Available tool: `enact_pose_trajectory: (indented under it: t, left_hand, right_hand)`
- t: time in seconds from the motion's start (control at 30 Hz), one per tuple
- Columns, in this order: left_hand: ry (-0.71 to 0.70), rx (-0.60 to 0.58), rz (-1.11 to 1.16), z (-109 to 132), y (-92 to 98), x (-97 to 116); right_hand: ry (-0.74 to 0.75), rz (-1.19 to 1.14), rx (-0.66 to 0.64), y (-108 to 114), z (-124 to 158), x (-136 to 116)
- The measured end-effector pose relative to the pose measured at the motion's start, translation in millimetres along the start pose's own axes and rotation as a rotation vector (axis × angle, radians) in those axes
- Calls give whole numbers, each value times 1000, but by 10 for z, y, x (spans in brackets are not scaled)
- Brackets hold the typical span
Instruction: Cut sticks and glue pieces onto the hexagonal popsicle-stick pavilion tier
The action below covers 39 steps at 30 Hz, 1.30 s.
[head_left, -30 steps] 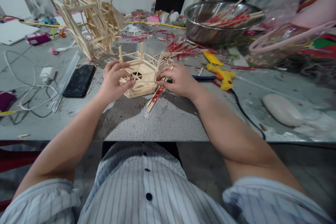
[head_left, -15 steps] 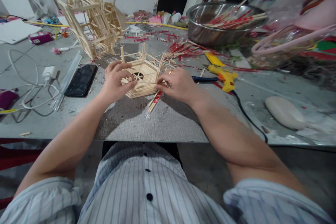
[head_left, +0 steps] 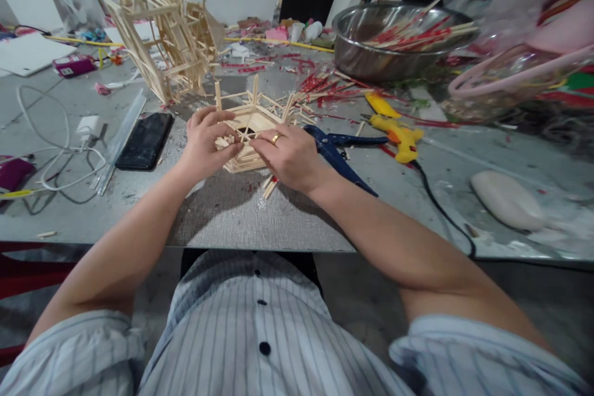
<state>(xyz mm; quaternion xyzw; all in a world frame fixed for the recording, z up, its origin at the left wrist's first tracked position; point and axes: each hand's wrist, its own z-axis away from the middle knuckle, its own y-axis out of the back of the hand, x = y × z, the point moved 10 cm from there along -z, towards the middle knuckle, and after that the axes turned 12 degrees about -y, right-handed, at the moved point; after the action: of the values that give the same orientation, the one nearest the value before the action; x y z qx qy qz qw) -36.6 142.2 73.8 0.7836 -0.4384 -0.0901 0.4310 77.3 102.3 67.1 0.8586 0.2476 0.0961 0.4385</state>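
Observation:
A small six-sided model of pale wooden sticks (head_left: 250, 120) stands on the grey table (head_left: 260, 216) in front of me. My left hand (head_left: 204, 142) grips its left side, fingers curled round the stacked sticks. My right hand (head_left: 285, 154), a ring on one finger, lies over the model's right front part with its fingers bent and pressed on the top sticks. Loose chopsticks (head_left: 270, 184) poke out from under the right hand. Blue-handled cutters (head_left: 336, 151) lie just right of that hand.
A taller stick frame (head_left: 162, 49) stands behind left. A black phone (head_left: 145, 141), a clear ruler and a white charger with cable lie left. A yellow glue gun (head_left: 394, 127), a steel bowl of red-wrapped sticks (head_left: 394, 37) and a pale stone (head_left: 508, 201) lie right.
My right hand has slid left from the model's right edge onto its top, which uncovers the blue cutters. The left hand holds its place.

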Motion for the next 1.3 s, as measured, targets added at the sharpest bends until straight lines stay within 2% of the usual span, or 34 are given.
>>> enact_pose_trajectory:
  t: [0.07, 0.17, 0.23, 0.33, 0.43, 0.53, 0.63, 0.7, 0.9, 1.3]
  left_hand:
    - [-1, -9, -1, 1, -1, 2]
    - [-5, -18, 2, 14, 15, 9]
    - [-13, -23, 4, 32, 31, 14]
    - [-19, -39, -1, 67, 44, -2]
    - [-9, -57, -5, 93, 44, -39]
    - [0, -69, -8, 98, 42, -59]
    - [8, -72, -15, 89, 46, -59]
    - [13, -76, -17, 81, 43, -60]
    - [10, -84, -20, 71, 9, -76]
    - [-13, -69, -15, 59, -50, -98]
  right_hand:
    - [-14, -42, 1, 13, 2, 32]
    - [-75, -183, 54, 148, 28, 163]
    - [-157, -373, 112, 280, 49, 316]
    - [-341, -780, 187, 393, 80, 630]
    - [-540, -1144, 160, 275, 93, 874]
    - [-644, -1352, 57, 77, 85, 941]
    - [-672, -1390, -48, -78, 81, 924]
    - [-688, -1395, -71, -133, 87, 922]
    - [-715, -1431, -47, -154, 91, 942]
    - [-584, -1361, -16, -98, 52, 937]
